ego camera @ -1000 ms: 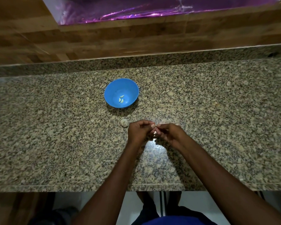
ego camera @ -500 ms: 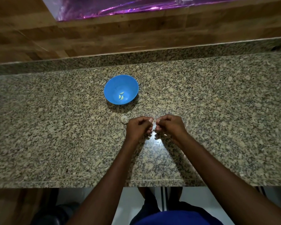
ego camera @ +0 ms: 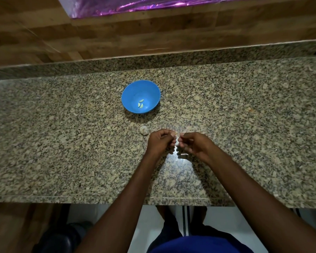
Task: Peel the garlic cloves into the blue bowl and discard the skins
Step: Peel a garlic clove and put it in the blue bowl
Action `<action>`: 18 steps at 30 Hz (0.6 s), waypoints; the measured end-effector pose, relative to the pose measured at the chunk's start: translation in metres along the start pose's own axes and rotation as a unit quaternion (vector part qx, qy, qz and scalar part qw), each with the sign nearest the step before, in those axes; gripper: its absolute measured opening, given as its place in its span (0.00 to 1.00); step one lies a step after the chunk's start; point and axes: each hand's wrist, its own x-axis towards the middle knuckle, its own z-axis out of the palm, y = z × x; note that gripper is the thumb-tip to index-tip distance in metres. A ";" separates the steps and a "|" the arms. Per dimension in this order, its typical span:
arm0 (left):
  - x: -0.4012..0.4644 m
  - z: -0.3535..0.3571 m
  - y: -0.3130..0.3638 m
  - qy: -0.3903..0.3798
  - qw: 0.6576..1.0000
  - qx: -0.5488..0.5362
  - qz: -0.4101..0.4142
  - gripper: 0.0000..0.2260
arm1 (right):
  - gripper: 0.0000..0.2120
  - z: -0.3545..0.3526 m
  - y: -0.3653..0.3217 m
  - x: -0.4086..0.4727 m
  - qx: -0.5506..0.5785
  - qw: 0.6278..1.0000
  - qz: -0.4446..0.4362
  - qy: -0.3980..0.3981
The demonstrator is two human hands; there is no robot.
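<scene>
Pale peeled cloves [ego camera: 141, 103] in blue bowl [ego camera: 130, 92].

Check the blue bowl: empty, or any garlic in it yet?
Not empty. The upright blue bowl holds a few pale peeled cloves at its bottom.

I'm looking at a home kitchen: speckled granite desk [ego camera: 62, 143] w/ a low granite backsplash [ego camera: 153, 61], wood-plank wall [ego camera: 153, 33] behind it, pale tiled floor [ego camera: 150, 225] under the desk edge. A blue bowl [ego camera: 131, 92] w/ peeled garlic [ego camera: 141, 103] fits food prep.
</scene>
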 end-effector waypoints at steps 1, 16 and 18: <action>-0.001 -0.001 0.000 -0.004 1.000 0.001 0.006 0.04 | 0.05 0.000 0.001 0.000 -0.023 1.000 -0.015 0.007; 0.004 -0.016 -0.004 0.002 1.000 -0.027 0.012 0.05 | 0.04 0.001 0.012 0.015 -0.204 0.957 -0.200 0.060; 0.008 -0.016 -0.005 0.004 1.000 -0.025 0.011 0.05 | 0.04 0.003 0.012 0.018 -0.176 0.965 -0.186 0.061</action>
